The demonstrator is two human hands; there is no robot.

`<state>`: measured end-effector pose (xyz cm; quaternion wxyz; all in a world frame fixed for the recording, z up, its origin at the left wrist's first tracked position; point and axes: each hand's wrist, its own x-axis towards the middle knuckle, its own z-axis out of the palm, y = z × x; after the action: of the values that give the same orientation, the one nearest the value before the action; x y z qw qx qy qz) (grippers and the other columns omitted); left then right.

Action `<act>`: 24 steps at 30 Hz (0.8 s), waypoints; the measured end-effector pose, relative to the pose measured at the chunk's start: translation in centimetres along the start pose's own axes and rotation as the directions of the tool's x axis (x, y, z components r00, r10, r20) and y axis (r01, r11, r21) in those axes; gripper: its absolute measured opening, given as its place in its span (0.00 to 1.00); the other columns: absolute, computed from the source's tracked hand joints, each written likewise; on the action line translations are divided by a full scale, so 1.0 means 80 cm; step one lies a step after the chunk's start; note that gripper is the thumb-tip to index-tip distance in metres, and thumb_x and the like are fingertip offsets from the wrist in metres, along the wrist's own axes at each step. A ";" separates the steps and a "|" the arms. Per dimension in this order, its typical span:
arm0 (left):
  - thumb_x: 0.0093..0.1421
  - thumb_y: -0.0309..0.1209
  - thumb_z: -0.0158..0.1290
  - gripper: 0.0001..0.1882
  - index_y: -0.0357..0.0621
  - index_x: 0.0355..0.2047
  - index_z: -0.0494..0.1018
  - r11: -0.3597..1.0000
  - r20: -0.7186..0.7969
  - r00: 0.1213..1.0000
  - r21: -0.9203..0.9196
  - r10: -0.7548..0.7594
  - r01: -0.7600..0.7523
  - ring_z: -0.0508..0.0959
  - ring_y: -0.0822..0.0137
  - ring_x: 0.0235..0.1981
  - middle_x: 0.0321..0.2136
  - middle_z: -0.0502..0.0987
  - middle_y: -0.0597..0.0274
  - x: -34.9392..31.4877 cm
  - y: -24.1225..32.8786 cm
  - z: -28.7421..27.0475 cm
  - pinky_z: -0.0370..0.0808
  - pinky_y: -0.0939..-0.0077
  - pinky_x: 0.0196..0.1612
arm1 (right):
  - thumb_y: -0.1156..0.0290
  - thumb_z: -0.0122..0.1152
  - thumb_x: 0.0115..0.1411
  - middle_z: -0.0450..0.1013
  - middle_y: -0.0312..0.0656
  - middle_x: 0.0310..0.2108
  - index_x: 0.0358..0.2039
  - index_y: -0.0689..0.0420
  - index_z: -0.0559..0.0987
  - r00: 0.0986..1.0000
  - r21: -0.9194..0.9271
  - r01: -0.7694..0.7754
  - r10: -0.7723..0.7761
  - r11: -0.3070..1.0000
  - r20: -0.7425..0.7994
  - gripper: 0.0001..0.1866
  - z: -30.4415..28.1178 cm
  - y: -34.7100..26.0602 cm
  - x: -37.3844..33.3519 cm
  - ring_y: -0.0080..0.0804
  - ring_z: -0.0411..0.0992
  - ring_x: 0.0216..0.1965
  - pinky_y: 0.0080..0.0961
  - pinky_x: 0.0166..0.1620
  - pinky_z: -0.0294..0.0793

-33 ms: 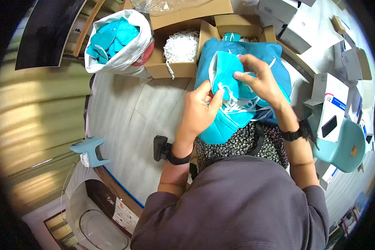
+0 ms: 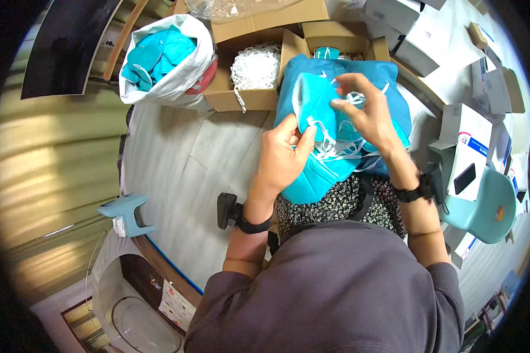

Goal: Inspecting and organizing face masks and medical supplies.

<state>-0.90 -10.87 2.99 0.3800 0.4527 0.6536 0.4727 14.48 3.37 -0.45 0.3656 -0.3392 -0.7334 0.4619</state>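
Observation:
A teal fabric face mask [image 2: 319, 103] with a white lining is raised in front of me, its left edge pinched between the thumb and fingers of my left hand [image 2: 282, 154]. Beside the mask's upper right edge, my right hand [image 2: 372, 117] has its thumb and index finger apart; a small white bit shows near the index fingertip. White cords [image 2: 331, 148] hang in loops just below the mask. More teal masks [image 2: 313, 181] lie under my hands on my lap, over a dark blue-teal cloth [image 2: 388, 73] and black floral fabric [image 2: 297, 213].
A white sack [image 2: 205, 53] full of teal pieces stands at the far left. Beside it a cardboard box [image 2: 218, 97] holds tangled white cords [image 2: 256, 67]. Right of me are a light blue stool [image 2: 492, 206], a phone [image 2: 465, 179] and several white cartons [image 2: 424, 44].
My right thumb and index finger have spread away from the mask's upper right edge. My left hand keeps its pinch in the same place.

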 end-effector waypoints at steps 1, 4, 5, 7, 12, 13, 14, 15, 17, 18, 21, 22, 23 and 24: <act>0.64 0.24 0.54 0.04 0.35 0.37 0.74 0.999 -0.037 0.999 -0.035 0.025 -0.026 0.74 0.82 0.26 0.27 0.77 0.68 0.000 0.002 0.005 0.72 0.85 0.29 | 0.70 0.72 0.48 0.78 0.43 0.35 0.37 0.58 0.80 0.974 -0.129 0.151 -0.170 0.980 -0.153 0.15 0.003 0.001 0.004 0.38 0.76 0.37 0.30 0.43 0.72; 0.64 0.24 0.55 0.03 0.35 0.35 0.74 0.998 -0.103 0.993 0.025 0.064 -0.062 0.71 0.84 0.25 0.25 0.77 0.68 0.004 -0.006 0.014 0.69 0.86 0.27 | 0.70 0.71 0.48 0.78 0.43 0.32 0.32 0.60 0.80 0.944 -0.065 0.327 -0.322 0.943 0.077 0.12 -0.009 -0.036 -0.001 0.39 0.76 0.35 0.33 0.41 0.72; 0.64 0.24 0.55 0.03 0.36 0.34 0.74 0.993 -0.093 0.994 0.109 0.065 -0.054 0.70 0.85 0.25 0.24 0.76 0.69 0.004 -0.006 0.016 0.68 0.85 0.26 | 0.69 0.71 0.48 0.77 0.42 0.28 0.31 0.61 0.80 0.946 0.023 0.300 -0.300 0.954 0.122 0.12 -0.002 -0.047 -0.005 0.38 0.76 0.35 0.33 0.40 0.72; 0.64 0.24 0.55 0.04 0.36 0.32 0.75 0.960 -0.075 0.994 0.274 0.074 -0.051 0.68 0.86 0.24 0.22 0.75 0.69 0.006 -0.004 0.016 0.66 0.85 0.24 | 0.71 0.70 0.48 0.77 0.42 0.28 0.29 0.59 0.79 0.967 0.118 0.119 -0.142 0.986 0.212 0.10 0.008 -0.044 -0.009 0.39 0.75 0.34 0.34 0.41 0.71; 0.64 0.25 0.55 0.05 0.36 0.32 0.75 0.997 -0.068 0.996 0.035 0.066 -0.063 0.68 0.84 0.22 0.21 0.75 0.69 -0.011 0.005 0.007 0.65 0.85 0.24 | 0.78 0.64 0.42 0.75 0.42 0.26 0.25 0.58 0.76 0.880 -0.442 0.452 -0.469 0.775 0.078 0.07 -0.009 0.015 0.020 0.43 0.73 0.30 0.35 0.38 0.71; 0.64 0.25 0.55 0.04 0.36 0.33 0.74 0.993 -0.084 0.996 -0.104 0.042 -0.050 0.70 0.83 0.22 0.22 0.75 0.68 -0.015 0.006 0.006 0.66 0.86 0.24 | 0.77 0.64 0.47 0.76 0.41 0.27 0.25 0.57 0.77 0.975 -0.239 0.177 -0.204 0.955 -0.094 0.04 -0.017 0.039 0.027 0.42 0.73 0.32 0.37 0.41 0.69; 0.65 0.26 0.55 0.05 0.36 0.34 0.74 0.969 -0.115 0.993 -0.243 0.024 -0.052 0.71 0.82 0.23 0.23 0.76 0.68 -0.017 0.007 0.003 0.67 0.86 0.25 | 0.76 0.63 0.52 0.77 0.40 0.30 0.27 0.56 0.79 0.996 -0.318 0.085 -0.094 0.944 -0.012 0.02 -0.034 0.031 0.029 0.41 0.73 0.36 0.37 0.45 0.68; 0.65 0.26 0.55 0.06 0.35 0.36 0.74 0.957 -0.170 0.985 -0.280 0.031 -0.078 0.75 0.79 0.25 0.26 0.78 0.66 -0.012 0.012 0.003 0.70 0.86 0.28 | 0.74 0.63 0.54 0.77 0.40 0.31 0.29 0.55 0.80 0.979 -0.370 0.191 -0.202 0.909 0.010 0.01 -0.037 0.016 0.029 0.41 0.73 0.37 0.36 0.46 0.68; 0.65 0.27 0.54 0.06 0.35 0.36 0.74 0.964 -0.249 0.968 -0.251 0.026 -0.090 0.75 0.79 0.25 0.27 0.79 0.65 -0.003 0.003 0.003 0.71 0.85 0.29 | 0.71 0.65 0.55 0.77 0.40 0.32 0.32 0.53 0.82 0.939 -0.417 0.325 -0.344 0.849 0.032 0.04 -0.029 -0.017 0.017 0.40 0.73 0.37 0.34 0.47 0.66; 0.65 0.27 0.54 0.06 0.36 0.37 0.74 0.967 -0.284 0.958 -0.235 0.031 -0.101 0.75 0.79 0.25 0.27 0.79 0.64 0.002 -0.001 0.003 0.71 0.85 0.30 | 0.70 0.66 0.54 0.77 0.39 0.32 0.32 0.53 0.82 0.942 -0.352 0.321 -0.336 0.879 0.018 0.04 -0.020 -0.030 0.009 0.40 0.73 0.37 0.34 0.47 0.66; 0.65 0.26 0.54 0.05 0.36 0.38 0.74 0.948 -0.322 0.946 -0.283 0.046 -0.142 0.76 0.78 0.27 0.29 0.79 0.64 0.005 -0.005 0.012 0.72 0.84 0.31 | 0.69 0.70 0.51 0.77 0.38 0.31 0.31 0.54 0.81 0.944 -0.179 0.329 -0.325 0.927 0.052 0.08 0.002 -0.053 -0.009 0.39 0.72 0.36 0.33 0.47 0.65; 0.65 0.25 0.54 0.05 0.36 0.38 0.74 0.938 -0.325 0.944 -0.306 0.057 -0.162 0.76 0.78 0.27 0.29 0.79 0.64 0.005 -0.006 0.016 0.72 0.84 0.30 | 0.69 0.71 0.49 0.76 0.38 0.30 0.31 0.54 0.81 0.938 -0.145 0.342 -0.327 0.929 0.115 0.09 0.008 -0.050 -0.013 0.39 0.72 0.35 0.33 0.46 0.65; 0.65 0.24 0.53 0.04 0.36 0.39 0.74 0.937 -0.320 0.946 -0.312 0.051 -0.156 0.75 0.79 0.26 0.28 0.78 0.65 0.004 -0.002 0.018 0.71 0.84 0.30 | 0.70 0.71 0.48 0.75 0.37 0.28 0.29 0.54 0.79 0.940 -0.140 0.333 -0.317 0.933 0.122 0.09 0.011 -0.038 -0.015 0.38 0.71 0.34 0.34 0.46 0.65; 0.65 0.24 0.53 0.04 0.36 0.38 0.74 0.943 -0.312 0.948 -0.293 0.062 -0.158 0.75 0.80 0.25 0.27 0.78 0.65 0.002 -0.004 0.018 0.71 0.84 0.29 | 0.72 0.70 0.47 0.74 0.37 0.27 0.28 0.54 0.78 0.930 -0.169 0.363 -0.345 0.916 0.127 0.09 0.012 -0.037 -0.014 0.38 0.71 0.34 0.34 0.46 0.65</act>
<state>0.27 -10.34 2.27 0.3167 0.3459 0.5935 0.6541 13.77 1.05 1.73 0.3742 -0.2119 -0.8397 0.3317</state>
